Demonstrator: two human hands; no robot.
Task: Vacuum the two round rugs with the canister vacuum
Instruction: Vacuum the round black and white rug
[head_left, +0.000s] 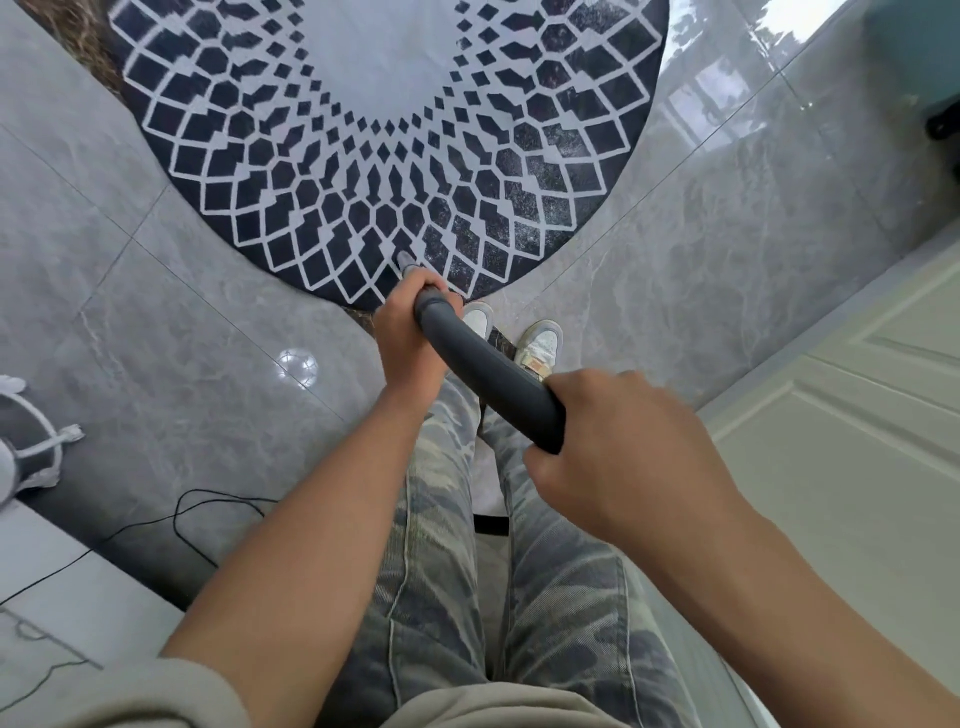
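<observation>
By the right hand (623, 441) the tube's (488, 374) rear is being gripped, by the left hand (408, 332) its front. The nozzle (405, 258) is being held on the round rug's (395, 130) 6 o'clock edge; strokes toward 12 o'clock seem needed.

Open tile floor (727, 234) flanks the round rug (291, 171) on both sides; a black cable (218, 493) trails across it at left, a pale panelled door (857, 441) bounds the right.
</observation>
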